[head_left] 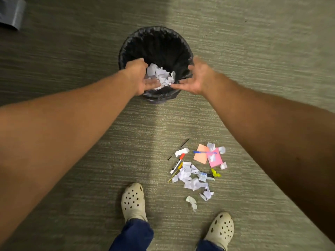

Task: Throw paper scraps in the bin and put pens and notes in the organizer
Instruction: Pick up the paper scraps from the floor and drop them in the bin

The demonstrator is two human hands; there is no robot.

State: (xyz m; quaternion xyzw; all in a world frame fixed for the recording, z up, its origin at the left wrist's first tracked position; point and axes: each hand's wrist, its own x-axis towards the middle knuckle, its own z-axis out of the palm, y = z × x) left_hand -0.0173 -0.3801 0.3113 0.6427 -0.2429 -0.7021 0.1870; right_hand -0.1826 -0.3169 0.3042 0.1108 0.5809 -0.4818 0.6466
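Grey-green carpet floor (72,57) | both hands over the far bin (155,38), left hand (143,77) and right hand (194,78) fingers spread, letting scraps (161,75) drop | remaining pile (192,176) lies near-right, by the right foot; right hand nearer.

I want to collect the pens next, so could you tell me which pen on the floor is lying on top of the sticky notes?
The blue pen: it alone lies across the orange note and pink note.
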